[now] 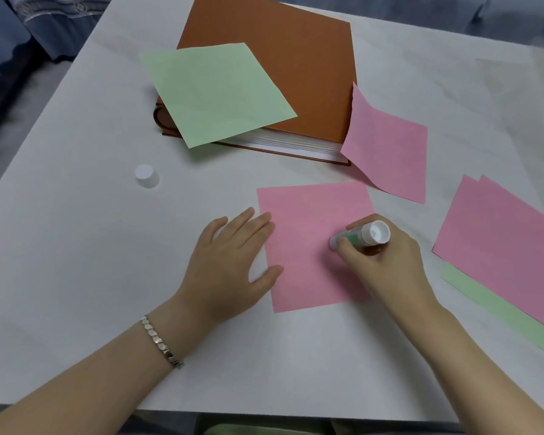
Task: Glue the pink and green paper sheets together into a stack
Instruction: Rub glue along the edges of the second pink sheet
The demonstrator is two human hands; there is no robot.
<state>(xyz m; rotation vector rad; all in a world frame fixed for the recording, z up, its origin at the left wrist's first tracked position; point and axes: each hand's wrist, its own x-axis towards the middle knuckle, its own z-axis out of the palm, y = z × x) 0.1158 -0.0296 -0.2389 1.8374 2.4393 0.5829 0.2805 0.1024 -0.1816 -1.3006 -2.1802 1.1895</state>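
A pink sheet [308, 221] lies flat in front of me on the white table [76, 246]. My left hand [230, 268] rests open and flat on the sheet's left edge. My right hand [387, 262] grips a green-and-white glue stick [363, 236], its tip down on the sheet's right part. A green sheet [214, 92] lies on top of an orange book [296, 67]. A second pink sheet [390, 149] leans against the book's right corner. At the right edge pink sheets [503, 246] lie over a green one [500, 309].
The glue stick's white cap [146, 176] stands on the table to the left of the book. The table's near edge runs just below my forearms. Blue fabric [19, 42] shows beyond the table's far left corner.
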